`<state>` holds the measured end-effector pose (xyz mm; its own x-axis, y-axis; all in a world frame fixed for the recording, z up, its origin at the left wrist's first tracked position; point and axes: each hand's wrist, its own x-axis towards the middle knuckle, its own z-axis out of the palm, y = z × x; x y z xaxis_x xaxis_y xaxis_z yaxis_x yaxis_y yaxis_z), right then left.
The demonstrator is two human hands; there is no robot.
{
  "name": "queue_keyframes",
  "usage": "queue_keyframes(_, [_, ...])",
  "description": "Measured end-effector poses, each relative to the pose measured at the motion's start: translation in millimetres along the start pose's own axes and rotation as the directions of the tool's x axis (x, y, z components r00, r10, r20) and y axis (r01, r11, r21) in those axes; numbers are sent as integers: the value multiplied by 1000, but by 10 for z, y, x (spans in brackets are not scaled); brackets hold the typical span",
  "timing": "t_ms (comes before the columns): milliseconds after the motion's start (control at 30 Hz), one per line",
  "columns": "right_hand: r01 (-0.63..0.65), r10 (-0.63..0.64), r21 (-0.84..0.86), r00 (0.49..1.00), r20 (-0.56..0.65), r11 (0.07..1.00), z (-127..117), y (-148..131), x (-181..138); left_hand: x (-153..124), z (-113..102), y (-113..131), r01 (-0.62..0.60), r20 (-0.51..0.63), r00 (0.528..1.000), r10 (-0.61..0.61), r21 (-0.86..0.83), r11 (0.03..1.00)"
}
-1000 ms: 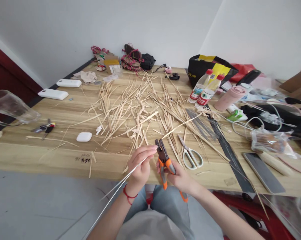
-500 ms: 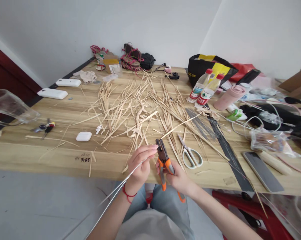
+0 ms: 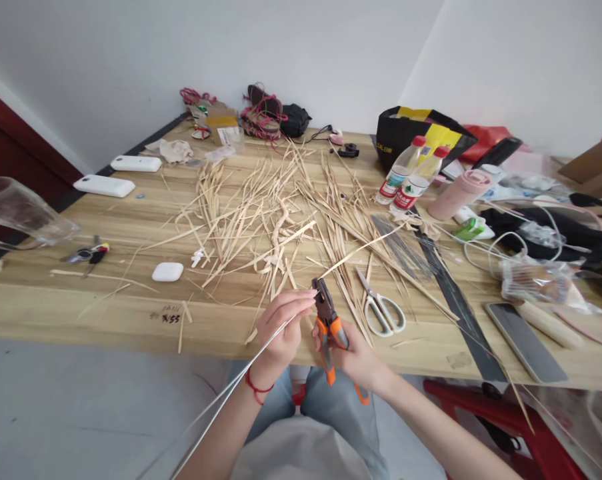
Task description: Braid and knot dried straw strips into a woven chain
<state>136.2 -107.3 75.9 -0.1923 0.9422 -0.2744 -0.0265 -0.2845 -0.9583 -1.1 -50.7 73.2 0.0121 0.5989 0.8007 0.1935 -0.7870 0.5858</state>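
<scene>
Pinched in my left hand (image 3: 283, 327) are thin silvery wires (image 3: 248, 365), whose long ends trail down past my red-banded wrist. My right hand (image 3: 355, 357) is wrapped round the orange and grey handles of a pair of pliers (image 3: 327, 313). The dark plier jaws meet the wire tips just beyond my left fingertips; how far they bite is too small to tell. Behind the jaws, loose straw-coloured strips (image 3: 251, 213) lie spread over the table, with a braided piece (image 3: 281, 230) among them. Scissors (image 3: 383, 313) rest to the right of the pliers.
On the right are two water bottles (image 3: 411, 183), a pink tumbler (image 3: 461, 195), a phone (image 3: 525, 341) and cables. A glass pitcher (image 3: 25, 217), keys (image 3: 97, 253) and a white earphone case (image 3: 167, 271) lie on the left. A black and yellow bag (image 3: 395, 137) stands at the back.
The hands and pliers stay almost in place. The trailing wire ends have swung slightly to the right, and the plier handles have shifted a little.
</scene>
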Motion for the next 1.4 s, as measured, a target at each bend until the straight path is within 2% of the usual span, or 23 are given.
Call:
queue_keyframes(400, [12, -12, -34, 1000, -4, 999, 12, -12, -6, -4, 6, 10, 6, 5, 1000, -6, 17, 1000])
queue_keyframes(600, [128, -145, -214, 987, -67, 968, -64, -15, -16, 19, -16, 42, -37, 31, 999, 37, -5, 999])
queue_keyframes(733, [86, -92, -130, 995, -42, 988, -74, 11, -18, 35, -32, 62, -37, 28, 999, 37, -3, 999])
queue_keyframes(867, [115, -114, -17, 993, 7, 993, -64, 31, -5, 37, -35, 65, -36, 44, 998, 36, 11, 999])
queue_keyframes(1067, [72, -75, -76, 996, -38, 994, -40, -36, -22, 18, -39, 49, -60, 63, 996, 57, 45, 997])
queue_keyframes(1200, [97, -105, -144, 993, -53, 985, -19, -67, -29, 8, -51, 45, -27, 71, 997, 26, 24, 999])
queue_keyframes(1400, [79, -90, -118, 992, -90, 990, 18, -23, 1, 11, -38, 54, -51, 71, 996, 49, 23, 998])
